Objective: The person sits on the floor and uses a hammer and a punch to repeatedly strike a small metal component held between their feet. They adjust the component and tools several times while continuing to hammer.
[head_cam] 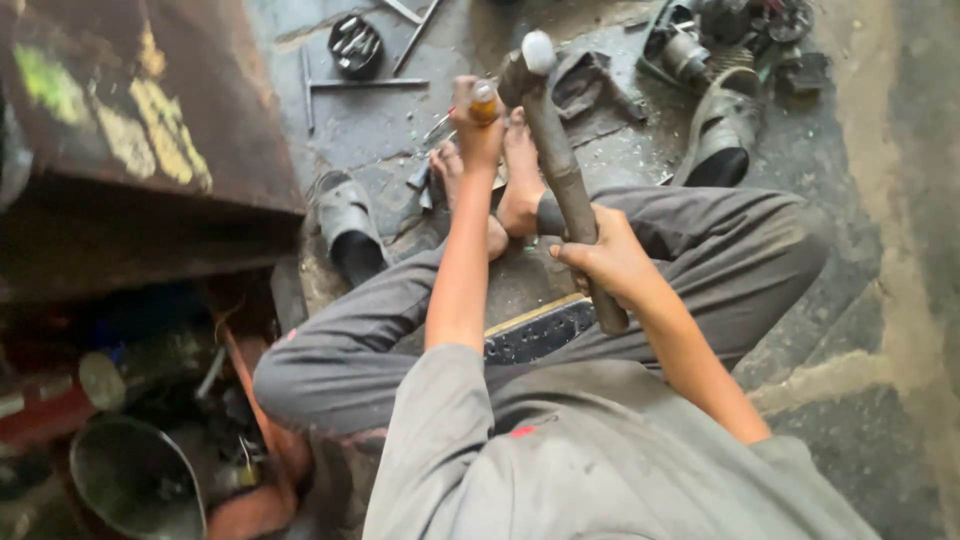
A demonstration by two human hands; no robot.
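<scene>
Overhead, the right hand (607, 258) grips a hammer (556, 150) by its handle; ahead, the left hand (478, 125) fists around an orange-handled tool (484, 102), near bare feet (520, 180).

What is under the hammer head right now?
Under the hammer head sits the orange-capped tool gripped in the left hand, with bare feet and concrete floor below. The tool's tip and whatever it touches are hidden by the hand.

The one camera sits on my head, looking steeply down and forward, close over my lap, arms and the littered floor (400, 120) beyond my feet.
</scene>
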